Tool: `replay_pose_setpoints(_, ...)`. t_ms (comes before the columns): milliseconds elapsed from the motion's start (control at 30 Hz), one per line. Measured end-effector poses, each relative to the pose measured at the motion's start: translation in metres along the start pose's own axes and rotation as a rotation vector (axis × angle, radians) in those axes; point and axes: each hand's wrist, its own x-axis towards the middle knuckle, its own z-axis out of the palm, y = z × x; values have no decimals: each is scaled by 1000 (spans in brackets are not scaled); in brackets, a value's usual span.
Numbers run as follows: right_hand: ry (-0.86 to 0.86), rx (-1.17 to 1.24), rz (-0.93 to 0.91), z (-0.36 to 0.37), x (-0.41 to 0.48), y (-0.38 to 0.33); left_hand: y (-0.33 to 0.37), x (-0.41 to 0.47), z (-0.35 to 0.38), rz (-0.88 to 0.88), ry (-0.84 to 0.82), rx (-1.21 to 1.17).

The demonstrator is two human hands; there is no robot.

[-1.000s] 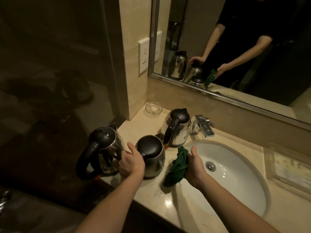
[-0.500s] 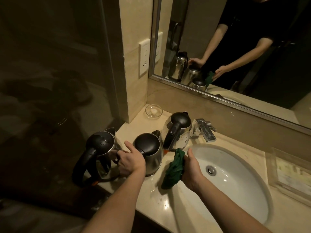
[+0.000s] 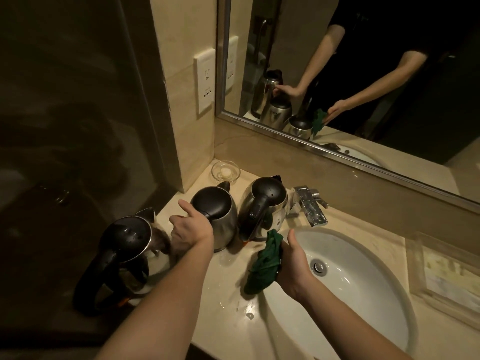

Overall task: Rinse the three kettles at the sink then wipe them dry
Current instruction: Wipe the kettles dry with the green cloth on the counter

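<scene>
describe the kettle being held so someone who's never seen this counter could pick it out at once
Start at the white sink basin and look left along the counter, where three kettles stand in a row. It is the middle kettle, with its spout toward the glass dish. Unlike the left kettle and right kettle, whose handles are free, the left hand grips its handle.

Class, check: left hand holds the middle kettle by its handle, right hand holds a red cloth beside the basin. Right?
No: the head view shows the cloth is green, not red. The left hand holds the middle kettle by its handle; the right hand holds the cloth beside the basin.
</scene>
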Motion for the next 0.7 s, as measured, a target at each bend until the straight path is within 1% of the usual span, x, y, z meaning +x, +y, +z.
replay_pose_setpoints(200, 35, -3, -15, -2, 0, -15, 14, 10, 14, 23, -13, 31)
replay_pose_setpoints(367, 44, -16, -37, -5, 2, -20, 16, 8, 9, 66, -37, 73)
replay_pose_setpoints(400, 50, -18, -38, -6, 2, -20, 17, 4, 7, 104, -26, 91)
replay_pose_setpoints(467, 49, -17, -45, -9, 0, -22, 19, -4, 4, 256, -4, 143)
replay_pose_setpoints(533, 56, -9, -54, -10, -2, -24, 23, -16, 2, 494, -26, 159)
replay_pose_setpoints(600, 63, -1, -63, -11, -5, -25, 26, -30, 3, 718, -74, 125)
replay_pose_setpoints(633, 65, -6, -63, -11, -5, -26, 27, -37, 5, 774, -117, 97)
replay_pose_setpoints(700, 69, -6, -61, -10, -7, -27, 28, -52, 9, 785, -240, 57)
